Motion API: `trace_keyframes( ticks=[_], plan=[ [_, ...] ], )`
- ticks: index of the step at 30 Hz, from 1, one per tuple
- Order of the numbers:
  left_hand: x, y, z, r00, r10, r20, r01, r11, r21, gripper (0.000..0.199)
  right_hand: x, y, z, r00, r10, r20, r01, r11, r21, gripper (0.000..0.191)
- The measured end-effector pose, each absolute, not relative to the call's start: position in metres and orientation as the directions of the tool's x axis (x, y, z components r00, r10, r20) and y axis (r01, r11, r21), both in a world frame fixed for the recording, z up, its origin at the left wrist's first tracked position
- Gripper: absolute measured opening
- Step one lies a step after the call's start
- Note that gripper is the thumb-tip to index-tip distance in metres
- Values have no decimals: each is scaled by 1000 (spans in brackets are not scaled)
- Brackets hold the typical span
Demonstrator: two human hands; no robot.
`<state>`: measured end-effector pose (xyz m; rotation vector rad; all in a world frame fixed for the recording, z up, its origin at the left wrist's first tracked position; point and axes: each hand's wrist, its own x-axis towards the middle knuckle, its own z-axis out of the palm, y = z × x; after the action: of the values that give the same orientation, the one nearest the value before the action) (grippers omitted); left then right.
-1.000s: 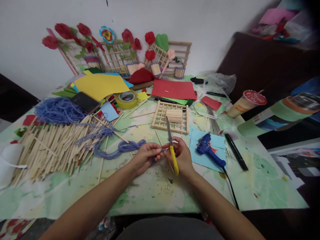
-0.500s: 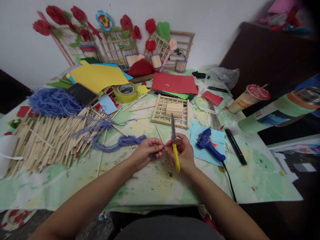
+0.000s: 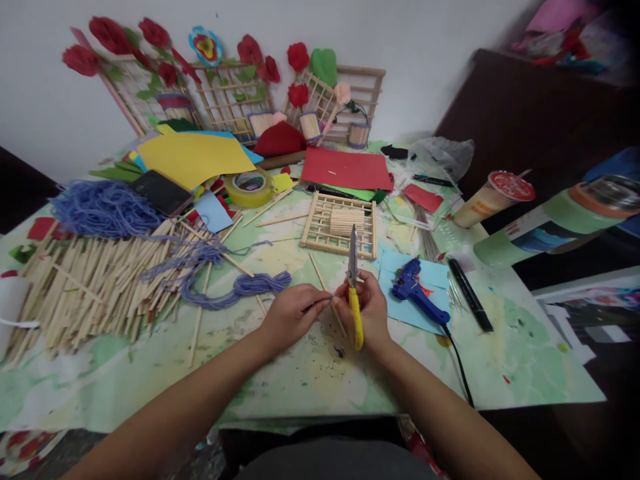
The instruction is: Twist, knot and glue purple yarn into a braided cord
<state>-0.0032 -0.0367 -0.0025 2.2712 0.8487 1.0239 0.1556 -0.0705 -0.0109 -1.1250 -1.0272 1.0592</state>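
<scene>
My left hand (image 3: pixel 293 317) is closed in a pinch, its thumb and finger on a short bit of blue-purple yarn that shows faintly between the two hands. My right hand (image 3: pixel 367 310) is closed around scissors (image 3: pixel 355 313) with yellow handles, the blades pointing up and away from me. Its thumb and fingertip also meet the yarn, almost touching the left fingertips. A thin wooden stick (image 3: pixel 320 275) lies on the table beneath the hands. Just beyond the blades rests a small lattice of wooden sticks (image 3: pixel 313 223) with a bundle of short sticks (image 3: pixel 347 221) on it.
To the left lie a wound yarn hank (image 3: pixel 263 283), a yarn heap (image 3: pixel 103 208) and many loose sticks (image 3: pixel 100 293). A blue glue gun (image 3: pixel 417 290) with its cord, a black marker (image 3: pixel 470 293), a drink cup (image 3: pixel 495 197) and a bottle (image 3: pixel 550 223) are at right.
My left hand has turned so its back faces up more, hiding the yarn that hung below its fingers. The scissors have tipped slightly more upright in my right hand.
</scene>
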Motion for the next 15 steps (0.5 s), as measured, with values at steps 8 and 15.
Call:
trace_keyframes(
  ticks=[8,15],
  plan=[
    [-4,-30,-2,419,880,223,254,-349,902,13,156,-73,-13,171,982,83,-83,98,-992,52],
    [-4,-29,-6,496,868,21,118,-91,989,22,154,-76,-16,163,978,130,-85,145,-986,47]
  ],
)
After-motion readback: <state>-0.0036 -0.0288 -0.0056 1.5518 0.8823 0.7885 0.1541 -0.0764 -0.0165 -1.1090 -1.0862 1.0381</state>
